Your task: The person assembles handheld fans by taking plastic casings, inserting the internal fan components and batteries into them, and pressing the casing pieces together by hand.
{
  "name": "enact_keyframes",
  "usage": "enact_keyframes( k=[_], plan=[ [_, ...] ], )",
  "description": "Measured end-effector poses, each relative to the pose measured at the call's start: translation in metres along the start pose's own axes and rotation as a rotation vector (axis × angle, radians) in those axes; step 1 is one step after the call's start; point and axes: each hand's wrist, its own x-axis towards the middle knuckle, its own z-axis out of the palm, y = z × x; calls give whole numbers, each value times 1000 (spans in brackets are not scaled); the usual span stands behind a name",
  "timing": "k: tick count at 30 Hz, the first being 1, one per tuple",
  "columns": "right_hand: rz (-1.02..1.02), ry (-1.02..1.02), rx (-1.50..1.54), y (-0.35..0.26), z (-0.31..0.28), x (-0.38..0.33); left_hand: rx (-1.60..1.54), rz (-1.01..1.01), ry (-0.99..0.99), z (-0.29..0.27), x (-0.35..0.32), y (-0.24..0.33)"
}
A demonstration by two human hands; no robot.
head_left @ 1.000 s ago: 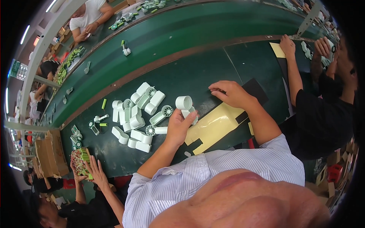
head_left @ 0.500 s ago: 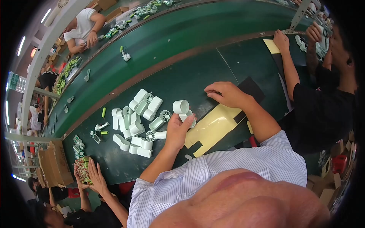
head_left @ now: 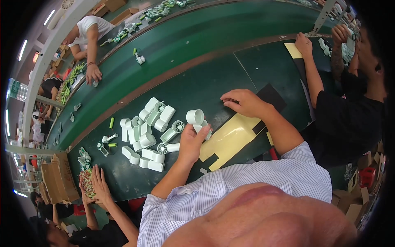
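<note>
My left hand (head_left: pixel 190 143) grips a pale green plastic housing (head_left: pixel 191 117), its round ring end upward and its longer part partly behind my fingers. My right hand (head_left: pixel 243 102) is held above the far edge of a glossy yellow sheet (head_left: pixel 230 133); its fingers are loosely bent and nothing shows in them. Under the yellow sheet lies a black sheet (head_left: pixel 272 97). Left of my left hand, several similar pale green housings (head_left: pixel 146 140) lie in a loose pile, some showing spoked round grilles.
A green conveyor belt (head_left: pixel 173 49) carries small parts beyond the table. A co-worker's hand (head_left: pixel 94 75) reaches onto it. At lower left, a neighbour's hands hold a multicoloured bundle (head_left: pixel 87 181) near a cardboard box (head_left: pixel 59 177). Another person's hand (head_left: pixel 303 43) rests at right.
The co-worker across the belt has stretched an arm out to a small part on it. Belt parts have shifted slightly right. The lower-left neighbour's hands moved slightly left. My hands barely moved.
</note>
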Motion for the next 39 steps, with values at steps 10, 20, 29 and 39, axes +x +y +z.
enact_keyframes(
  k=[10, 20, 29, 39],
  plan=[
    [13, -8, 13, -2, -1, 0, 7, 3, -12, -1, 0, 0],
    [14, -34, 40, 2, 2, 1, 26, 10, -2, -2, 1, 0],
    [41, -45, 32, 0, 2, 0, 5, -10, -22, -2, 1, -3],
    [22, -34, 28, 0, 2, 2, 6, -17, -6, -3, 1, -3]
  ],
)
